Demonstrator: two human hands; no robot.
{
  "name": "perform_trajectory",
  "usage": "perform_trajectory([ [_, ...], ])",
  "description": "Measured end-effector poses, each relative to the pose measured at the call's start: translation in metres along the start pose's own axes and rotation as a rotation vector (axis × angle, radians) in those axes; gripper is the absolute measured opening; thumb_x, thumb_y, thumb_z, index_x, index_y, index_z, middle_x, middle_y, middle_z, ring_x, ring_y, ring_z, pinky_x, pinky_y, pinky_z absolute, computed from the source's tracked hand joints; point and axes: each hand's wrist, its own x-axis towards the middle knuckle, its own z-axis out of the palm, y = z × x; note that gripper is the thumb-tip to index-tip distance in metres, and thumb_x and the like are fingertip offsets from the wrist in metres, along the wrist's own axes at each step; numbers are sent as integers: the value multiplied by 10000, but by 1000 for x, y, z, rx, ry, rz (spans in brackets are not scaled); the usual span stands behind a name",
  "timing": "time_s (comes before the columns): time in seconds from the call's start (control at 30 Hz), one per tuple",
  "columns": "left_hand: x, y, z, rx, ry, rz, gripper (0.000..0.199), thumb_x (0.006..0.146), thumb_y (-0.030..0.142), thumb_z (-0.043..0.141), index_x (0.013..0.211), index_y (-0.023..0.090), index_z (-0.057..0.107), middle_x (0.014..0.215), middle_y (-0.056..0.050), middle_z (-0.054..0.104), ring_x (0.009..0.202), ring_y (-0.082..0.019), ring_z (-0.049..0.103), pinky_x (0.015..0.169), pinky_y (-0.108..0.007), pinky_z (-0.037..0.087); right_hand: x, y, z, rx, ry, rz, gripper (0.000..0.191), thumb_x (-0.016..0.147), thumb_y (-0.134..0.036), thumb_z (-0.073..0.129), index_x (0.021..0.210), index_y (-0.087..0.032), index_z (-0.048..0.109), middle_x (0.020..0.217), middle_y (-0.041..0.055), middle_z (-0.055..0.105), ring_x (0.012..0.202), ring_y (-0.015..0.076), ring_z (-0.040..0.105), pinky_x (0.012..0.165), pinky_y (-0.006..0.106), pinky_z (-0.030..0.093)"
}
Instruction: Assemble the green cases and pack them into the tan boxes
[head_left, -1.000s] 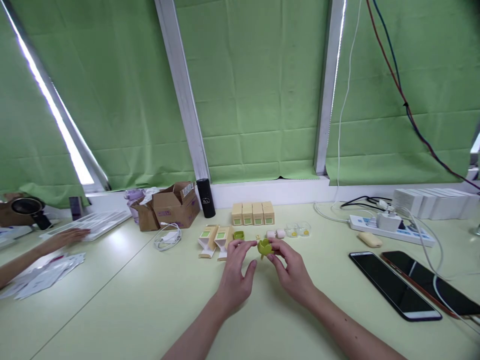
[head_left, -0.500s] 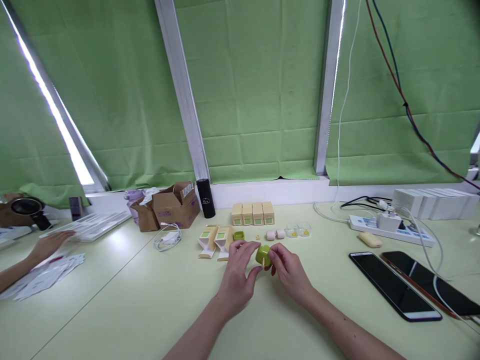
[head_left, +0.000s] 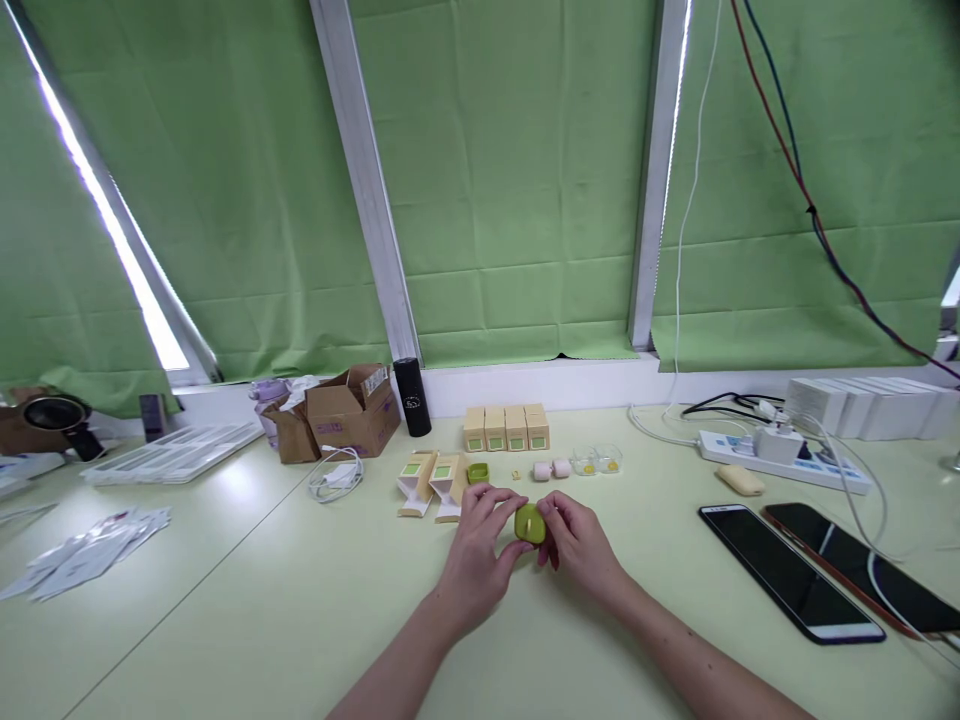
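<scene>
A small green rounded piece (head_left: 530,524) with a pale peg on its face is held between both hands above the table. My left hand (head_left: 480,545) grips its left side with thumb and fingers. On the right side, my right hand (head_left: 576,540) pinches the same piece. Just behind my left hand lie a small green square tray (head_left: 478,472) and two cream stands (head_left: 431,480). A tiny yellow ring (head_left: 516,474), two pink cylinders (head_left: 551,469) and clear round cups (head_left: 597,460) with yellow bits sit farther back. Several small cream boxes (head_left: 506,428) stand in a row behind them.
A cardboard box (head_left: 352,412), black bottle (head_left: 412,397) and coiled white cable (head_left: 335,478) are at the back left. Papers (head_left: 97,550) lie far left. Phones (head_left: 791,570), a power strip (head_left: 780,460) and white boxes (head_left: 870,407) are on the right.
The green piece has turned in my hands, so its peg now faces me instead of pointing down. Another person's hand at the far left has left the view.
</scene>
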Motion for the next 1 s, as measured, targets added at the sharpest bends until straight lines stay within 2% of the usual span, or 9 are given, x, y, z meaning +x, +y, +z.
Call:
perform_trajectory([
  [0.3, 1, 3, 0, -67, -51, -89, 497, 832, 133, 772, 1291, 285, 655, 1218, -84, 639, 1227, -314, 469, 1063, -503, 472, -1, 0, 3, 45, -8, 32, 526, 932, -747, 508, 756, -251, 519, 516, -41, 601, 408, 164, 563, 404, 265, 380],
  [0.5, 2, 2, 2, -204, -42, -246, 397, 793, 144, 765, 1162, 273, 697, 1157, -71, 656, 1201, -306, 501, 1050, -478, 463, -1, -1, -2, -31, -9, 44, 542, 975, -722, 408, 799, -234, 567, 595, -3, 649, 451, 184, 597, 446, 289, 422],
  [0.57, 1, -1, 3, -263, -16, -308, 389, 790, 156, 755, 1159, 270, 703, 1170, -73, 654, 1200, -300, 518, 1052, -467, 456, 0, -5, -6, -139, 29, 12, 511, 1009, -649, 384, 828, -228, 609, 622, 9, 671, 509, 190, 614, 519, 301, 454],
  [0.67, 2, -10, 5, -334, 29, -403, 394, 791, 189, 754, 1174, 267, 710, 1217, -84, 657, 1169, -289, 554, 1005, -438, 468, 1, -7, -16, -436, 124, -59, 367, 1025, -476, 426, 861, -242, 656, 655, 3, 697, 594, 197, 627, 616, 306, 447],
  [0.8, 5, -23, 7, -556, 65, -526, 432, 798, 359, 811, 1198, 230, 709, 1204, -111, 684, 1036, -260, 617, 953, -414, 488, 8, -1, -31, -777, 284, -129, 168, 952, -289, 532, 894, -258, 687, 813, 22, 730, 754, 219, 659, 653, 303, 426],
  [0.9, 8, -27, 6, -829, 74, -586, 526, 767, 472, 855, 1192, 198, 711, 1158, -121, 709, 974, -236, 636, 900, -375, 505, 17, 6, -42, -878, 347, -181, 161, 918, -208, 567, 981, -251, 708, 909, 50, 739, 893, 250, 655, 732, 332, 466],
  [1.0, 9, -25, 2, -1024, 55, -607, 468, 768, 463, 874, 1112, 171, 747, 1126, -123, 724, 953, -211, 625, 840, -319, 498, 26, 11, -48, -999, 352, -253, 198, 901, -173, 599, 1050, -232, 715, 986, 73, 743, 997, 292, 610, 838, 393, 469],
])
